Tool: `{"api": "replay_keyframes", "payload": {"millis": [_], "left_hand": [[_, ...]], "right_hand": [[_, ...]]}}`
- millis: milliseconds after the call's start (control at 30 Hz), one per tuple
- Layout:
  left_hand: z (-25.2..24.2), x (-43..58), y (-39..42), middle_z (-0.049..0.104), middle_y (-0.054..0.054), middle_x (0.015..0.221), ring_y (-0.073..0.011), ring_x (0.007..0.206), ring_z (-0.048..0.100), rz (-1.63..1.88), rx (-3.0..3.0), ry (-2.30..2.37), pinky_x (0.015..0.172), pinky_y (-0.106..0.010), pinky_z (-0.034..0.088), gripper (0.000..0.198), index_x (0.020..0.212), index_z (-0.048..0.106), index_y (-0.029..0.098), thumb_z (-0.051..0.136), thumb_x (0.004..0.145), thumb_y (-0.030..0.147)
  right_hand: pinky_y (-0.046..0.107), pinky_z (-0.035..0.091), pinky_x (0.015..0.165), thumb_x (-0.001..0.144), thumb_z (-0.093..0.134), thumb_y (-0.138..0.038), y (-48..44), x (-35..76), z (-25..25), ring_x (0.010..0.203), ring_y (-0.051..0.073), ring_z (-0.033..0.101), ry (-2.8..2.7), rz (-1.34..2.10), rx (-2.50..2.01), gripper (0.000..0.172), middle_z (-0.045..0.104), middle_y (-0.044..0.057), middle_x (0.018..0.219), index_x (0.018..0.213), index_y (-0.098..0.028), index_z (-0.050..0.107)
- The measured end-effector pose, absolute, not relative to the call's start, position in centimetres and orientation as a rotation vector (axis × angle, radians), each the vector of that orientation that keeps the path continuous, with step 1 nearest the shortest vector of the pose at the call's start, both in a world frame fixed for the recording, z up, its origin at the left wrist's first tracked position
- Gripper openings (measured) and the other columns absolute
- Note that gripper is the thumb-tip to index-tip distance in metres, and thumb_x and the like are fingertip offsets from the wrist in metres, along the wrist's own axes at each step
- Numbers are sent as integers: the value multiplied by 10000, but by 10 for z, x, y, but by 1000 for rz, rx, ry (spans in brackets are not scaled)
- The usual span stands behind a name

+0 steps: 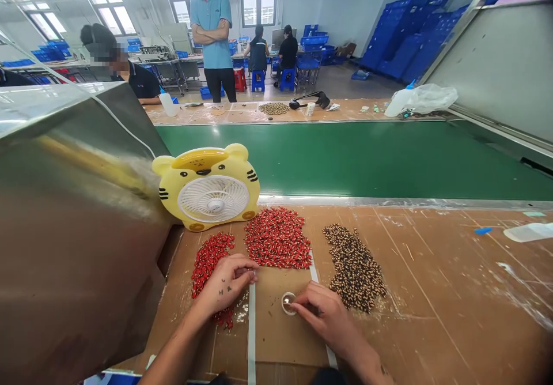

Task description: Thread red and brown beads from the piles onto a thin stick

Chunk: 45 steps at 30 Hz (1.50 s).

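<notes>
My left hand (231,281) is closed in a pinch at the left edge of a brown board (280,339), beside a pile of small red pieces (211,258); what its fingertips hold is too small to name. My right hand (322,313) has thumb and forefinger together at the rim of a small round clear dish (288,303) on the board; anything between them is too small to make out. A larger red pile (279,238) lies at the board's far end. Small black-and-tan pieces (356,270) are heaped to the right.
A yellow animal-shaped fan (211,192) stands behind the red piles. A metal housing (78,229) rises at the left. Beyond the worktop (432,270) runs a green belt (345,160). A person (213,33) stands with folded arms across it.
</notes>
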State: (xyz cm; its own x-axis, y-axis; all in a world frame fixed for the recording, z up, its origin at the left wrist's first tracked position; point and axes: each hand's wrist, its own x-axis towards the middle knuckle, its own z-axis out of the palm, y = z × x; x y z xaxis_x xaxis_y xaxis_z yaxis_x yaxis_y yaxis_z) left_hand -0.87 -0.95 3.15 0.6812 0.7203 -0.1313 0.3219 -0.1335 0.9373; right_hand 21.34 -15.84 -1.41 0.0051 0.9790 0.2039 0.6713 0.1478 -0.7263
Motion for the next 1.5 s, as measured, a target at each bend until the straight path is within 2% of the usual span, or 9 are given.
{"api": "replay_keyframes", "payload": {"millis": [133, 300, 367, 567, 733, 967, 1200, 1400, 1500], "left_hand": [[28, -1, -19, 747, -97, 847, -235, 785, 724, 397, 1320, 844, 729, -306, 524, 212, 913, 751, 140, 720, 760, 284], [22, 2, -31, 692, -12, 582, -127, 556, 604, 454, 1137, 861, 595, -218, 435, 165, 804, 776, 139, 809, 666, 224], [18, 2, -36, 696, -14, 621, -112, 559, 579, 516, 1062, 830, 595, -214, 424, 148, 758, 785, 146, 835, 637, 216], [15, 7, -43, 751, -91, 883, -164, 761, 635, 589, 940, 731, 758, -269, 468, 120, 714, 804, 158, 854, 622, 218], [13, 10, -47, 733, -59, 771, -147, 741, 612, 583, 930, 770, 724, -237, 440, 106, 667, 794, 159, 856, 581, 169], [8, 15, -53, 705, -29, 683, -114, 628, 581, 592, 851, 871, 626, -213, 419, 216, 691, 785, 143, 896, 513, 192], [4, 19, -57, 675, -19, 599, -108, 522, 610, 616, 721, 784, 537, -209, 457, 280, 755, 756, 116, 907, 568, 259], [6, 19, -60, 719, -70, 770, -131, 576, 666, 564, 713, 697, 503, -201, 486, 262, 786, 700, 119, 852, 687, 309], [4, 20, -62, 708, -51, 718, -117, 546, 649, 567, 693, 692, 507, -200, 488, 260, 789, 697, 126, 853, 690, 307]], "right_hand": [[268, 384, 602, 1017, 475, -377, -154, 207, -17, 644, 163, 542, -1840, 347, -1477, 395, 598, 33, 661, 713, -177, 630], [280, 366, 599, 1011, 498, -294, -150, 203, -21, 642, 166, 513, -1921, 205, -1454, 342, 589, 32, 666, 709, -179, 610], [280, 372, 611, 1012, 499, -291, -149, 204, -22, 649, 165, 515, -1930, 209, -1457, 336, 589, 31, 673, 715, -180, 609], [273, 382, 615, 1020, 481, -320, -147, 207, -17, 660, 165, 522, -1922, 248, -1450, 364, 594, 35, 684, 712, -179, 612], [276, 387, 610, 1027, 460, -347, -148, 207, -14, 659, 169, 521, -1926, 272, -1465, 401, 589, 39, 673, 702, -180, 624], [288, 391, 613, 1039, 415, -374, -148, 211, -14, 663, 172, 530, -1914, 284, -1514, 441, 598, 45, 683, 708, -178, 631], [281, 378, 608, 1037, 419, -368, -147, 213, -13, 660, 171, 522, -1988, 320, -1515, 437, 581, 40, 679, 680, -180, 586], [275, 365, 605, 1030, 447, -318, -146, 214, -12, 652, 166, 509, -1988, 265, -1495, 395, 568, 34, 675, 682, -182, 576], [273, 363, 601, 1021, 468, -318, -146, 214, -15, 652, 166, 500, -1999, 278, -1489, 385, 562, 30, 674, 673, -185, 566]]}}
